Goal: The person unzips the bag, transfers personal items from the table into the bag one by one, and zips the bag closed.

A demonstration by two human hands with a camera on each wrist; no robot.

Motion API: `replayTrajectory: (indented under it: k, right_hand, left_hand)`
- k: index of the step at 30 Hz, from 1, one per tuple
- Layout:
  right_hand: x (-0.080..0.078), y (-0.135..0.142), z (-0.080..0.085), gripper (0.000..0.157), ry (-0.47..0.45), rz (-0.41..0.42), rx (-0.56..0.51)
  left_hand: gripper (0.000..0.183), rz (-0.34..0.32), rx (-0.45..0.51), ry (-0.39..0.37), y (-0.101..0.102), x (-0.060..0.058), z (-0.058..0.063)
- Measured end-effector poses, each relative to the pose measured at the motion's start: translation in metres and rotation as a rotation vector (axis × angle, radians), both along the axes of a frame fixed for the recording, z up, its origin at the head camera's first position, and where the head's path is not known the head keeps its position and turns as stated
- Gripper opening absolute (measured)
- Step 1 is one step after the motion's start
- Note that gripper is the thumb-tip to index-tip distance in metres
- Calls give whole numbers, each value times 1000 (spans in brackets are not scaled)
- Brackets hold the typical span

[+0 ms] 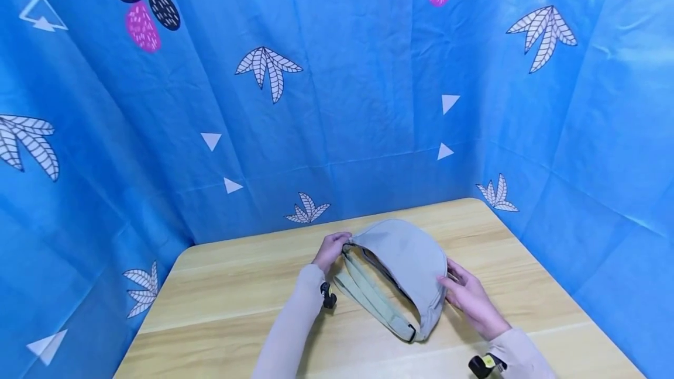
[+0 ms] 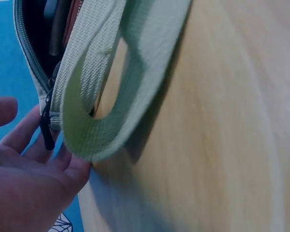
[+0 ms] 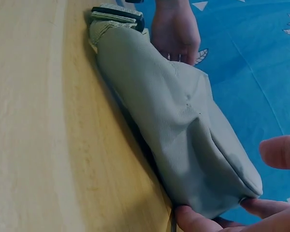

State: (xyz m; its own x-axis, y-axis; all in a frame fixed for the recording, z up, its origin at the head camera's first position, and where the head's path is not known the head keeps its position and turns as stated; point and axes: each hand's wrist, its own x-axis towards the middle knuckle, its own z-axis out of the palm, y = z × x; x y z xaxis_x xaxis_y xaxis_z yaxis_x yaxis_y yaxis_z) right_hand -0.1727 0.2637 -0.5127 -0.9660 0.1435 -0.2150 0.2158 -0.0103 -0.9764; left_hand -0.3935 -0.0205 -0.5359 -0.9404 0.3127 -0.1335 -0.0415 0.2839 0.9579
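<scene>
A pale grey-green waist bag point(image 1: 400, 250) stands tilted on the wooden table, its curved back toward the curtain. Its zipped mouth gapes in the left wrist view, with a dark inside and a reddish-brown edge. A webbing strap point(image 1: 374, 297) loops in front of it, with a black buckle point(image 1: 411, 333) at its right end. My left hand point(image 1: 330, 250) touches the bag's left end by the black zip pull point(image 2: 47, 125), thumb apart from the fabric. At the right side, my right hand point(image 1: 468, 294) rests its fingertips point(image 3: 191, 217) against the bag; its thumb stands off in the right wrist view.
The wooden table point(image 1: 226, 285) has rounded far corners. Blue curtain point(image 1: 358, 121) printed with leaves and triangles surrounds its far and side edges. Black camera mounts sit on the left wrist point(image 1: 329, 296) and right wrist point(image 1: 483, 365).
</scene>
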Motion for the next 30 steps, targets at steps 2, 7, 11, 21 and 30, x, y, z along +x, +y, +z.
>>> replayTrajectory:
  k: [2, 7, 11, 21, 30]
  right_hand:
    - [-2, 0, 0, 74, -2, 0, 9]
    - [-8, -1, 1, 71, -15, 17, 46]
    - [-15, -2, 0, 67, -18, 27, 94]
    - [-45, -10, -3, 59, 31, 47, 124]
    - [-80, -31, -9, 50, 80, 52, 153]
  left_hand:
    - [39, 8, -9, 12, -5, 1, 0]
    - [35, 28, -40, 30, -21, 11, 1]
    - [31, 35, -90, 53, -36, 22, 3]
    - [25, -21, -251, 170, -85, 38, 7]
    - [21, -16, -309, 172, -129, 65, 16]
